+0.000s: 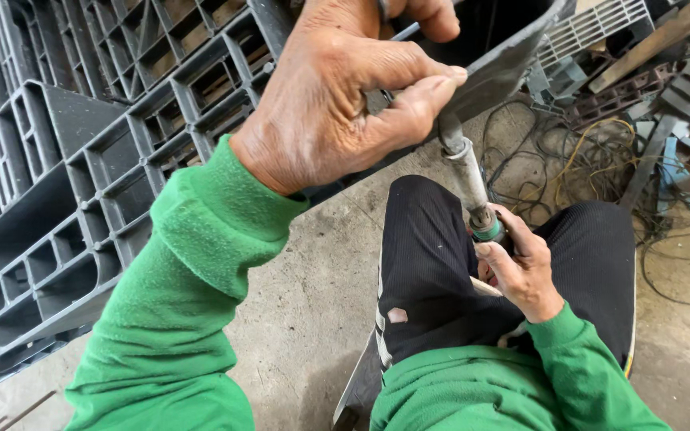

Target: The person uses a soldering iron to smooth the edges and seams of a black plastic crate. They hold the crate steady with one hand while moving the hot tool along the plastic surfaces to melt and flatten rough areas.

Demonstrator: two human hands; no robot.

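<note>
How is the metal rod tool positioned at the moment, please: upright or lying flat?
Roughly upright, leaning slightly. The right hand grips the rod tool at its lower end, and its tip meets the dark plastic piece the left hand holds.

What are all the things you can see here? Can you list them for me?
plastic pallets: a stack, dark grey, left and top.
metal rod tool: one, grey with a green band near the handle, centre, tip up against the grey panel.
grey panel: one, dark grey, top centre.
tangled wires: a heap, black and yellow, right on the floor.
concrete floor: grey, bottom.
white grille: one, top right.
black trousers: on the knees, centre.
green sleeves: two.
left hand: grips the panel edge.
right hand: holds the tool handle.
</note>
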